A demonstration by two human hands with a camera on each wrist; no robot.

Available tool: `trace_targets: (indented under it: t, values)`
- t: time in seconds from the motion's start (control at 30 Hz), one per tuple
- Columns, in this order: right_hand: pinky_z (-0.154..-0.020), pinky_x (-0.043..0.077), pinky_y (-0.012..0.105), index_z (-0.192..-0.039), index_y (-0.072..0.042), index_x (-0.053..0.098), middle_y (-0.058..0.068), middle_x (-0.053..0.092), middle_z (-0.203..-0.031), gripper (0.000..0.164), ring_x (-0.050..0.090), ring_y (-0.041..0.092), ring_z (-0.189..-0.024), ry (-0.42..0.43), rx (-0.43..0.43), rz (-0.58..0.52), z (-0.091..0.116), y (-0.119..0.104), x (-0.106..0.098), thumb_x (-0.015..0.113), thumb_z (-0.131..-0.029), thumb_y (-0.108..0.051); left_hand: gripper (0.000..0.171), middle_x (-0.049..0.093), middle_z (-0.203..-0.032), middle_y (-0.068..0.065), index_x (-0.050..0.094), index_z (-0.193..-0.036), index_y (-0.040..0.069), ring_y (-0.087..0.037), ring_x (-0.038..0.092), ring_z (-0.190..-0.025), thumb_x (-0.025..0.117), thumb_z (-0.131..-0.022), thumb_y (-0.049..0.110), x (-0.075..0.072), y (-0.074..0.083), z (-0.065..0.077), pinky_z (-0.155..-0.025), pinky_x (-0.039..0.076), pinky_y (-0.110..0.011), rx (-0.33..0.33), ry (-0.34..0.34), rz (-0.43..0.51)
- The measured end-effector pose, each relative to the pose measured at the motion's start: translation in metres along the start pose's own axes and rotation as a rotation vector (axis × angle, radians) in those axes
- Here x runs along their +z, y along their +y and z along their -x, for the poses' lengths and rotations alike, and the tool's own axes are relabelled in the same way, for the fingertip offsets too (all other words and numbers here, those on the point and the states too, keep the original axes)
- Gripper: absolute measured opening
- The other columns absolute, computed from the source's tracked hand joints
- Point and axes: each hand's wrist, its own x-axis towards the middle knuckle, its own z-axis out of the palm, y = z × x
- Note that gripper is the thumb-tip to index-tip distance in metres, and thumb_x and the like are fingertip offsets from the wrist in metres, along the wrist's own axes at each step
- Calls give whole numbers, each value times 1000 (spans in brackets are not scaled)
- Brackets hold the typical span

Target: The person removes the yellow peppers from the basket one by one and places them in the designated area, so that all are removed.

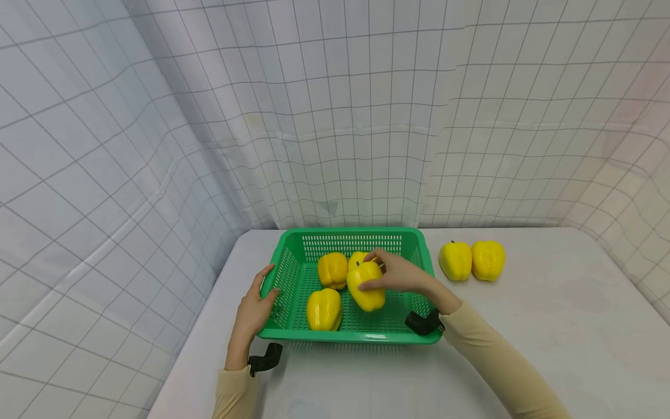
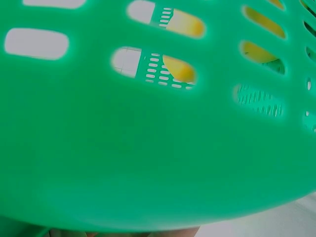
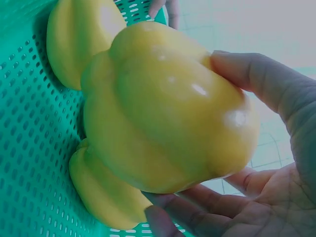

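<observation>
My right hand grips a yellow bell pepper over the right half of a green plastic basket. In the right wrist view, the thumb lies on one side of this pepper and the fingers on the other. At the basket's left rim, my left hand holds on with thumb and fingers. Inside the basket lie a deeper yellow bell pepper and one nearer the front. Another bell pepper is partly hidden behind the held one. The left wrist view mostly shows the slotted basket wall.
Two more yellow bell peppers, a left one and a right one, stand side by side on the white table, right of the basket. White grid-patterned curtains hang behind the table and at both sides.
</observation>
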Motion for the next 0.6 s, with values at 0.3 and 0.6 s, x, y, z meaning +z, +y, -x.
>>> trace_targets:
  t: [0.3, 0.6]
  values:
    - [-83, 46, 38, -123, -11, 53, 8, 54, -120, 59, 52, 28, -106, 59, -43, -70, 3, 6, -2, 75, -79, -43, 55, 50, -69, -11, 30, -148, 31, -21, 47, -50, 51, -98, 22, 0, 1, 0, -47, 39, -34, -3, -4, 0]
    - [-76, 48, 39, -125, -10, 53, 8, 53, -122, 59, 52, 29, -103, 134, -59, -128, 7, 5, -4, 76, -79, -41, 55, 49, -68, -10, 30, -148, 30, -21, 46, -49, 51, -98, 23, 0, -1, -1, -47, 39, -33, 5, -5, -6]
